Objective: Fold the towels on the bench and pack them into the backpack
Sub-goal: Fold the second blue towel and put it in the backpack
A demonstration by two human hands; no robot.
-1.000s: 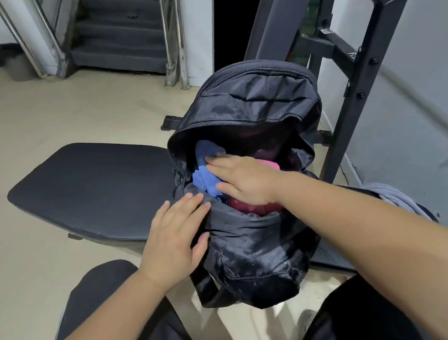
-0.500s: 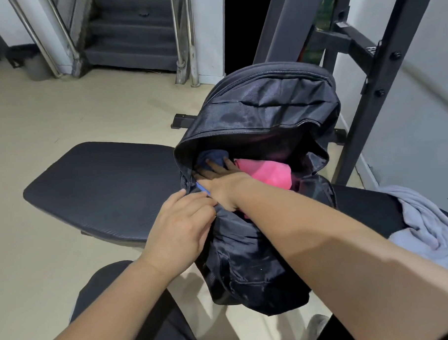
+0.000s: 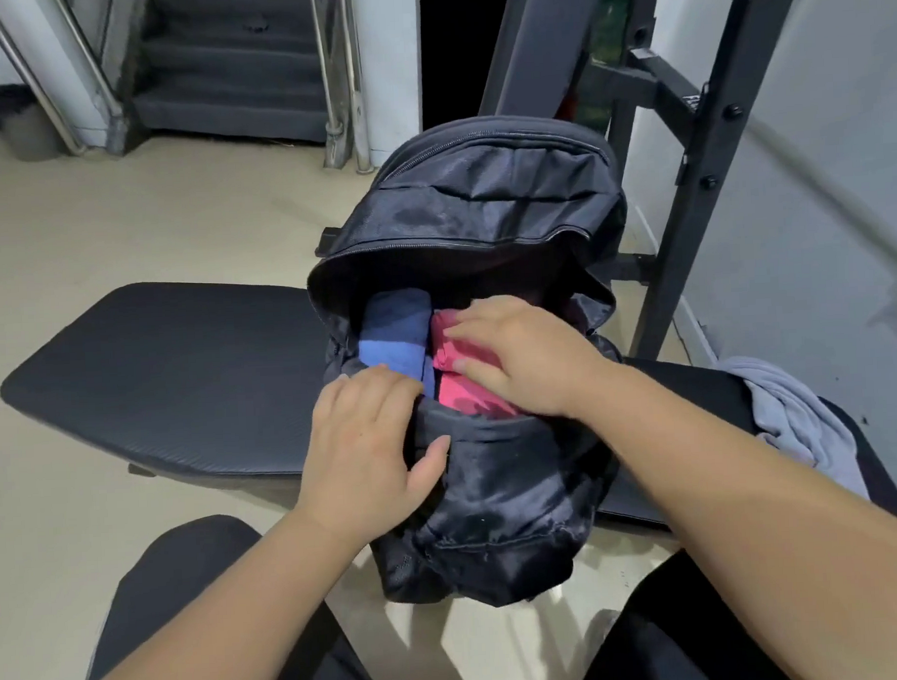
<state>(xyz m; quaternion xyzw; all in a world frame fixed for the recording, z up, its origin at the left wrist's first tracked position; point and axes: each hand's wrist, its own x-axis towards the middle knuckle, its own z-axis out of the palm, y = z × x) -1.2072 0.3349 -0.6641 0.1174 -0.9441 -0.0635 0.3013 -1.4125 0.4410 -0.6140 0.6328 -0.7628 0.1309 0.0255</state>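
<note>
Pressing pink towel [image 3: 461, 393] inside backpack [image 3: 499, 497], right hand [image 3: 532, 359]

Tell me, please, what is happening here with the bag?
A person is packing towels into a black backpack that stands on a bench. The left hand grips the front rim of the open backpack. The right hand presses flat on a pink towel inside, next to a blue towel. A grey towel lies on the bench to the right, not yet packed.

My right hand [image 3: 529, 359] moves off the blue towel [image 3: 395, 337] onto the pink towel [image 3: 464, 393]; my left hand [image 3: 369, 446] hooks the backpack [image 3: 494, 492] rim.
</note>
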